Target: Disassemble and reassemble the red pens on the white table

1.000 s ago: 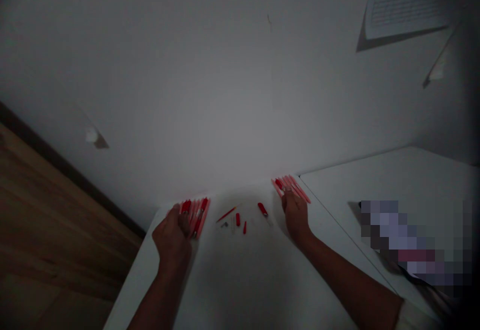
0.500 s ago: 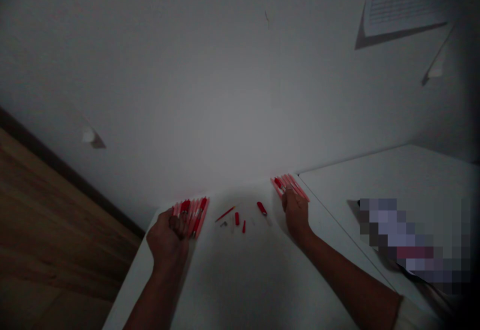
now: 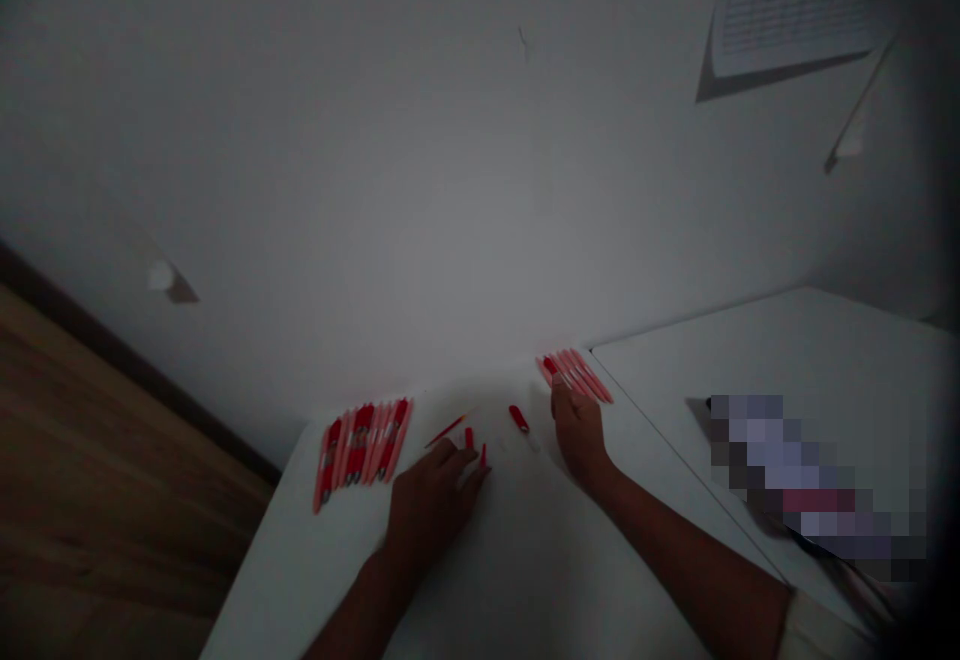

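The scene is dim. My left hand (image 3: 433, 490) lies on the white table (image 3: 510, 570) with its fingers stretched toward small loose red parts: a thin red refill (image 3: 445, 430) and short red caps (image 3: 469, 437). Left of it is a row of several red pens (image 3: 362, 443). My right hand (image 3: 576, 432) rests beside a second row of red pens (image 3: 574, 376) at the table's far right corner, its fingers curled; I cannot make out whether they hold anything. Another red cap (image 3: 519, 418) lies between the hands.
A second white table (image 3: 765, 360) joins on the right, with a blurred-out object (image 3: 810, 480) on it. A white wall rises behind, with a vent (image 3: 795, 5) high on the right. Wooden floor (image 3: 90, 460) shows on the left.
My left hand has left the left row of pens and moved right to the loose red parts in the middle. The left row now lies fully uncovered. My right hand has stayed put.
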{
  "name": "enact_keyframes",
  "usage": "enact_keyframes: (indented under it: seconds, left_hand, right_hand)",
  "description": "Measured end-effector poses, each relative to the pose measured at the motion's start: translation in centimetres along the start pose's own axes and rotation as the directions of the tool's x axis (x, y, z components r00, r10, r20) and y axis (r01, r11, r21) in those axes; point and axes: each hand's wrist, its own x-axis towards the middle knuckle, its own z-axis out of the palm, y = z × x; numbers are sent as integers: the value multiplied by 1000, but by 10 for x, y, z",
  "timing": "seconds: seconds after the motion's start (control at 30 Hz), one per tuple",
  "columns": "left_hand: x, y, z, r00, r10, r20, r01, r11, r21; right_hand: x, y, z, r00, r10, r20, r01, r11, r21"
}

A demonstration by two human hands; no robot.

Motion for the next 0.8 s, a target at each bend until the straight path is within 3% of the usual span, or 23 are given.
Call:
enact_keyframes:
  seconds: [0.23, 0.47, 0.6, 0.67, 0.8]
  left_hand:
    - [1, 2, 8, 1000, 10, 10, -11, 985, 173]
    - [0, 9, 12, 997, 79, -11, -76, 982, 170]
    - [2, 1, 7, 980, 40, -194, -34, 999, 37]
    - [5, -5, 1, 949, -50, -311, 29, 997, -71]
    - [9, -14, -11, 877, -170, -449, 98, 979, -180]
  right_hand:
    - [-1, -2, 1, 996, -88, 25, 90, 994, -64]
    - [-2, -1, 1, 990, -134, 33, 137, 984, -111]
    - [1, -3, 1, 978, -192, 81, 204, 961, -188]
    - [1, -3, 2, 956, -254, 148, 287, 918, -273]
    - [-6, -2, 4, 847, -381, 369, 510, 777, -369]
